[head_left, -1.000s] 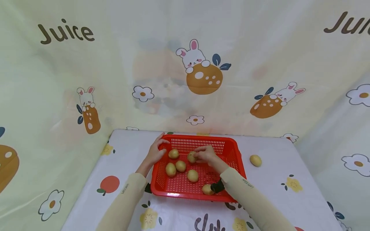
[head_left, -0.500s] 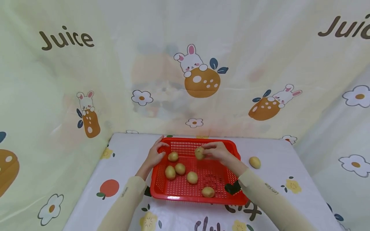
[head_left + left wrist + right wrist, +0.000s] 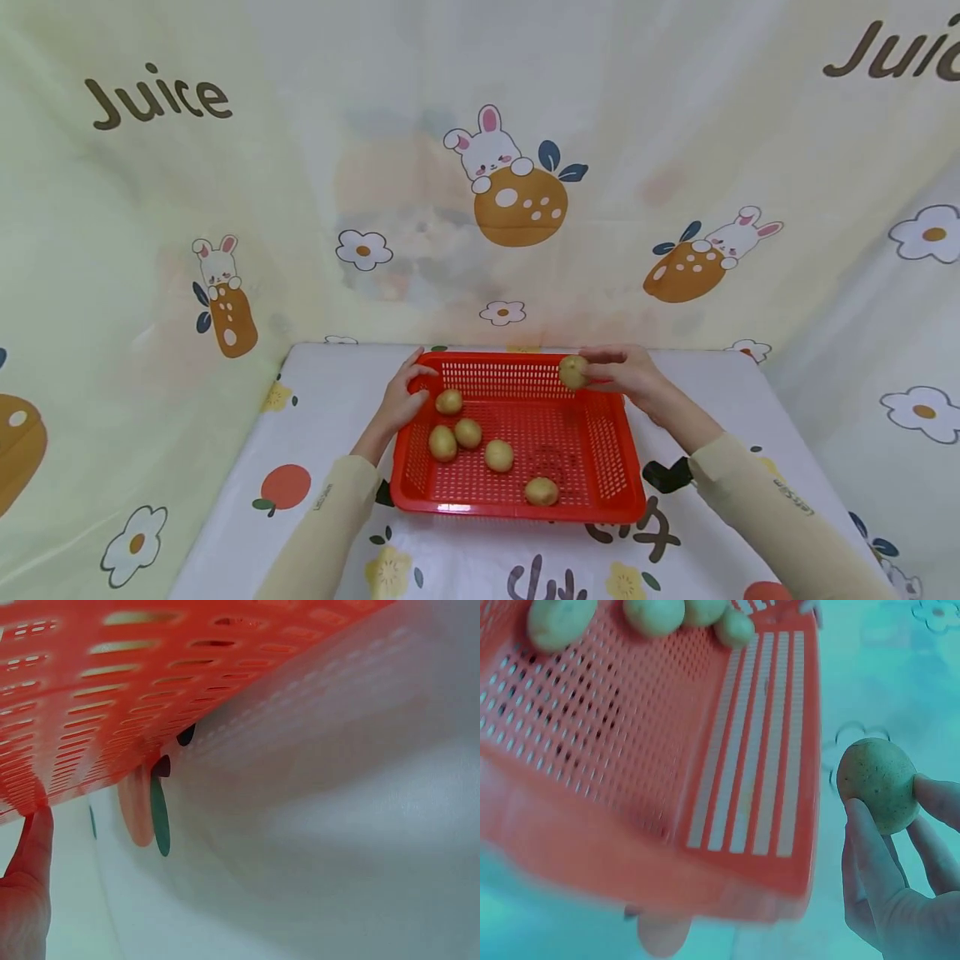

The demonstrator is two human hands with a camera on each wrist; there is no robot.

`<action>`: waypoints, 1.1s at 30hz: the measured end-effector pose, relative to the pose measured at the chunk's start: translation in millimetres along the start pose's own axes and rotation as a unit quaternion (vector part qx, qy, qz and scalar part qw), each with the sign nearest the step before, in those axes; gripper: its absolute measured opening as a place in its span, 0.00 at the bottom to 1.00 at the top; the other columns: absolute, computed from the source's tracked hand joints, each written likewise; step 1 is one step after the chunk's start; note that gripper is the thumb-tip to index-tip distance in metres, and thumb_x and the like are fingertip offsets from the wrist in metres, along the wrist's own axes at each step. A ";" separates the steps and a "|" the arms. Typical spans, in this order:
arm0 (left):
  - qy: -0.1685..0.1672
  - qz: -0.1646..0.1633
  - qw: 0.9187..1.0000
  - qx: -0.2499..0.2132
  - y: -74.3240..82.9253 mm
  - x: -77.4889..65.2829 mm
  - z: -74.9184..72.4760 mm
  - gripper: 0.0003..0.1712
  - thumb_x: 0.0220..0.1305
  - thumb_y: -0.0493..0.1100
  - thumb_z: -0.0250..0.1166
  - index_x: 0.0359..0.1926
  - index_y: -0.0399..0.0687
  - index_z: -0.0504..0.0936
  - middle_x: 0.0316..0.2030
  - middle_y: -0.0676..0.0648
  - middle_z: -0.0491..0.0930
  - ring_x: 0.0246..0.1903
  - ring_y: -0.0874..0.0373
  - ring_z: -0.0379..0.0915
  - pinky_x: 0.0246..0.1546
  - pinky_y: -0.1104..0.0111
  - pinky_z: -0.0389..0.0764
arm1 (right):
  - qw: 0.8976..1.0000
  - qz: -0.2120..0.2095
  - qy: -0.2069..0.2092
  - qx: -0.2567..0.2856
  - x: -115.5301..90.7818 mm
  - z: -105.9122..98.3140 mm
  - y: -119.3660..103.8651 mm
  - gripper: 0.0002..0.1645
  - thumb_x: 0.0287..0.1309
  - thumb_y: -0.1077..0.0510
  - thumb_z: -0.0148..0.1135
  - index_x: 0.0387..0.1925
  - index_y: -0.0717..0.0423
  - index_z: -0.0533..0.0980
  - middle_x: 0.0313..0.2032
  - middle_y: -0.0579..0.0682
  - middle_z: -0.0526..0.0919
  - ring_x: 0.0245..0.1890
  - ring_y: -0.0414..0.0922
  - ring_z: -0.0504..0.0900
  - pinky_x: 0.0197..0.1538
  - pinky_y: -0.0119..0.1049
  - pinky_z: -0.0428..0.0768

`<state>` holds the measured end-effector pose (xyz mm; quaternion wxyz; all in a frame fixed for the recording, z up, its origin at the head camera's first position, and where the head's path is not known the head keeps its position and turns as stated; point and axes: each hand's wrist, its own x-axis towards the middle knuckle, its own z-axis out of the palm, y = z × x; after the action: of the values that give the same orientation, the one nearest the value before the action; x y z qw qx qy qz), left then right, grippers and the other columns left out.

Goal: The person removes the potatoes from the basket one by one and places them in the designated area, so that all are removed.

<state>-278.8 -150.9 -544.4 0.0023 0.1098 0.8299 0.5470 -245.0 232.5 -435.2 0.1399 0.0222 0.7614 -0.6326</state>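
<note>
My right hand (image 3: 628, 372) pinches a potato (image 3: 573, 372) between thumb and fingertips, raised near the back right corner of the red plastic basket (image 3: 517, 512). In the right wrist view this potato (image 3: 878, 784) appears beside the basket's slotted wall (image 3: 751, 750), apart from it. At the left rim my left hand (image 3: 399, 398) grips the basket; a finger (image 3: 36, 844) meets the outer wall in the left wrist view. Several potatoes lie inside the basket, among them one at the front (image 3: 542, 492) and one near the middle (image 3: 498, 456).
A white tablecloth (image 3: 337, 375) with fruit and flower prints lies under the basket. Behind it hangs a pale curtain (image 3: 420, 167) printed with rabbits. Right of the basket, the right forearm (image 3: 693, 421) covers part of the table.
The right hand has lifted the potato from the basket floor and carried it right and up to the back right corner. Its arm now hides the loose potato on the right. The left hand stays put.
</note>
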 end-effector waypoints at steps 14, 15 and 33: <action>-0.004 0.001 1.000 -0.004 7.5 -0.4 -4.4 0.19 0.56 0.26 0.55 0.49 0.35 0.80 0.75 0.43 0.54 0.74 0.42 0.45 0.69 0.43 0.53 | 0.997 0.058 0.042 -0.037 -20.2 -59.2 40.3 0.36 0.66 0.53 0.62 0.68 0.69 0.64 0.64 0.68 0.70 0.47 0.46 0.85 0.50 0.41 0.82; -0.001 0.000 1.000 -0.002 0.7 2.0 -2.3 0.19 0.56 0.27 0.55 0.49 0.37 0.80 0.75 0.45 0.54 0.74 0.44 0.46 0.69 0.43 0.52 | 0.997 0.061 0.046 -0.033 -22.0 -62.0 43.2 0.36 0.65 0.53 0.62 0.68 0.69 0.64 0.64 0.68 0.70 0.46 0.45 0.85 0.50 0.40 0.82; 0.005 0.009 1.000 0.001 1.0 2.1 -2.2 0.19 0.55 0.26 0.55 0.48 0.37 0.81 0.75 0.44 0.55 0.74 0.45 0.47 0.70 0.45 0.52 | 0.988 0.123 0.070 0.066 -49.8 -107.9 88.8 0.37 0.64 0.58 0.63 0.69 0.69 0.61 0.47 0.47 0.78 0.40 0.38 0.84 0.54 0.46 0.79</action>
<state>-280.9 -152.1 -542.4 -0.0072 0.1144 0.8295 0.5466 -198.5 361.9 -490.9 0.1615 0.1692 0.7171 -0.6566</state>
